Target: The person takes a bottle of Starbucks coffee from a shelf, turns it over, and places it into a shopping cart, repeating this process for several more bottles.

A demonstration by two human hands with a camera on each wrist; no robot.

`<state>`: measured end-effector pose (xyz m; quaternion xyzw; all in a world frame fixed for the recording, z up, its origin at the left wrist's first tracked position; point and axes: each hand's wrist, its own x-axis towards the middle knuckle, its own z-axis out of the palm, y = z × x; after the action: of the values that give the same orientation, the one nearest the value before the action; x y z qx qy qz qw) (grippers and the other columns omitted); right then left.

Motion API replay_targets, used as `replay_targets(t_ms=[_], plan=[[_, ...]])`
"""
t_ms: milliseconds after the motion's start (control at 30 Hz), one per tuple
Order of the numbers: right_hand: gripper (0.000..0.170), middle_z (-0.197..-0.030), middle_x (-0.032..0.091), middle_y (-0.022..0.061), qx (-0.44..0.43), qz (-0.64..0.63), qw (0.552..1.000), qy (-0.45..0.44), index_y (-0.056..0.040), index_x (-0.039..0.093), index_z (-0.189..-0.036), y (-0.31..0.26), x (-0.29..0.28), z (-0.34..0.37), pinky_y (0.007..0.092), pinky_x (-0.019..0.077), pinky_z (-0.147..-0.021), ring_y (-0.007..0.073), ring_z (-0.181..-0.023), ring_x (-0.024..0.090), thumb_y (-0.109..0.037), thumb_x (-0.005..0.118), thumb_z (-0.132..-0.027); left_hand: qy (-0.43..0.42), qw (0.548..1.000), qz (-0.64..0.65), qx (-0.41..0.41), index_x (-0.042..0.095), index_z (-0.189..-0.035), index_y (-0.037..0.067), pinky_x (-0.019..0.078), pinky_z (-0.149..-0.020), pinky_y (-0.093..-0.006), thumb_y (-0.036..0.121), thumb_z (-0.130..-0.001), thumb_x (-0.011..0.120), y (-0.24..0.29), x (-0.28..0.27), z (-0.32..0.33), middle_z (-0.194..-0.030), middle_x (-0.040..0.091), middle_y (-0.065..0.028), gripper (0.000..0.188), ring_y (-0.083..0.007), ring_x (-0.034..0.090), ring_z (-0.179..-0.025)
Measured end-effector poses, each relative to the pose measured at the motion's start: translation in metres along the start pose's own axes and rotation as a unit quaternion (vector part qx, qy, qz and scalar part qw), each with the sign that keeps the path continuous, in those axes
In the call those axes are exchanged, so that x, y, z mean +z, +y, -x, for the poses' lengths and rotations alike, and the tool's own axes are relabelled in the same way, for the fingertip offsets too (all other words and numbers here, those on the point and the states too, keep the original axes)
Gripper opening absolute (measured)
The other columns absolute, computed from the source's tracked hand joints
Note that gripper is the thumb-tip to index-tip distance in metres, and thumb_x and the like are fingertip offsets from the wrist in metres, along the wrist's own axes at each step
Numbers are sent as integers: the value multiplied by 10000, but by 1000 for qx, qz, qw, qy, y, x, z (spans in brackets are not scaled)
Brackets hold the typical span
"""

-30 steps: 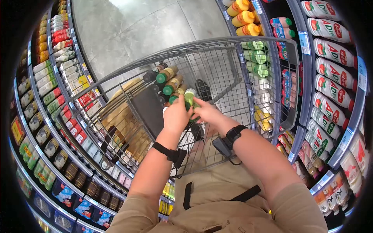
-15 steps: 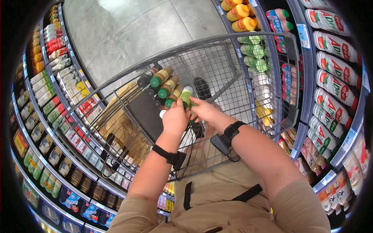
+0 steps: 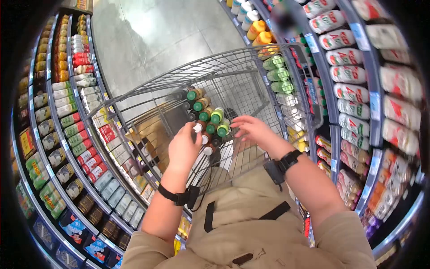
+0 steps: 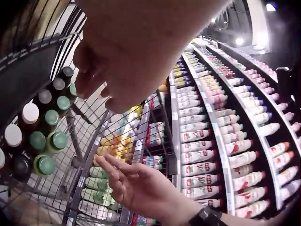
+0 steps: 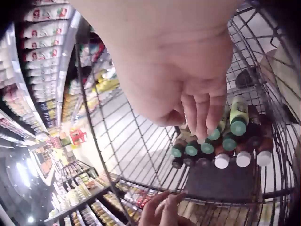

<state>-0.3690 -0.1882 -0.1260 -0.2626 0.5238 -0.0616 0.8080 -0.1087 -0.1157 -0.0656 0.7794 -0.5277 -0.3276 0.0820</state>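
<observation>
Your left hand [image 3: 183, 145] is released, its fingers loosely bent and the thumb apart from them, with nothing in its grasp; whether a fingertip brushes the nearest white cap, you cannot tell from here. Your right hand [image 3: 254, 131] is released too, fingers extended and holding nothing, just beside the bottle group and apart from it. Between and beyond your fingertips, the green-capped bottles [image 3: 218, 114] lie close together inside the shopping cart [image 3: 242, 49], caps toward you, with white-capped bottles [image 3: 206, 140] just beside your left fingers. Dark-capped bottles [image 4: 45, 96] sit along the far side of the group from your right hand. Mind the wire side of the cart: its rim curves past the bottles on the side away from you, and the mesh runs close to the outer side of your right hand. The dark panel [image 5: 221, 176] stands just past your left fingers, bordering the bottles, so there is little room that way; more open mesh lies beyond your right fingertips. Farther out past your right hand, the shelf edge [image 3: 365, 107] carries blue-and-white price labels, too small to read. White bottles [image 3: 347, 74] on that shelf show large letters "AD" beside a red mark. The bottles nearest your fingers have bright green or brownish labels, but their writing is too small to make out.
</observation>
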Motion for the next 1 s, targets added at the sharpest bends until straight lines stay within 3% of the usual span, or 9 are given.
replay_targets(t_ms=[33,267,300,400,533,633,733,900,1000], plan=[[320,-1265,713,66,-24,-18,999,19,-63,637,-1334,-5,7,29,298,550,-794,141,-961,684,-140,569,-1032,0,1000,-5,12,661,-1220,111,574,-850,-461,218,-955,720,-2,-14,13,-1056,777,-111,293,-370,734,-1013],[212,-1155,706,43,-192,-113,975,31,-91,663,-1234,53,30,195,298,525,-813,144,-967,671,-193,618,-1053,78,984,26,160,670,-1198,89,565,-817,-446,188,-975,703,-30,-97,122,-1006,761,-122,247,-366,731,-967],[214,-1134,701,46,-202,-128,970,47,-93,660,-1230,66,36,219,305,531,-801,154,-959,676,-219,635,-1058,60,986,48,147,674,-1197,83,564,-826,-443,177,-975,711,-30,-109,138,-1003,759,-125,244,-366,731,-981],[196,-1084,705,35,-250,-114,955,108,-93,663,-1193,112,47,276,306,536,-786,152,-937,681,-238,638,-1063,78,977,72,186,689,-1180,69,509,-636,-379,161,-984,703,-36,-127,173,-895,745,-117,217,-262,672,-667],[180,-1004,700,15,-268,-146,936,174,-97,666,-1096,170,55,336,305,538,-774,147,-917,685,-274,641,-1070,66,966,96,230,700,-1172,70,489,-608,-378,180,-996,697,-34,-125,195,-876,744,-106,208,-220,629,-609],[278,-907,669,5,-298,-168,915,213,-114,636,-939,200,62,380,317,534,-800,150,-883,682,-352,630,-1082,47,959,80,268,703,-1172,71,485,-602,-376,187,-1004,687,-11,-124,215,-877,747,-106,205,-211,628,-603],[318,-880,646,-1,-351,-182,889,230,-116,625,-907,224,71,427,332,526,-819,155,-871,672,-378,614,-1088,10,954,56,296,701,-1177,49,469,-594,-351,190,-1032,655,17,-119,232,-858,738,-90,208,-163,589,-584],[517,-791,604,18,-444,-139,842,273,-91,546,-753,258,76,505,378,522,-905,185,-775,623,-414,465,-1148,-6,917,39,397,695,-1172,54,473,-596,-369,180,-1023,659,69,-106,255,-863,746,-110,199,-209,622,-608],[532,-768,590,25,-511,-151,801,274,-94,539,-750,285,77,560,411,507,-961,191,-738,607,-433,449,-1151,-15,894,38,447,696,-1147,56,477,-585,-385,177,-1015,662,104,-87,273,-869,750,-108,182,-235,643,-589]])
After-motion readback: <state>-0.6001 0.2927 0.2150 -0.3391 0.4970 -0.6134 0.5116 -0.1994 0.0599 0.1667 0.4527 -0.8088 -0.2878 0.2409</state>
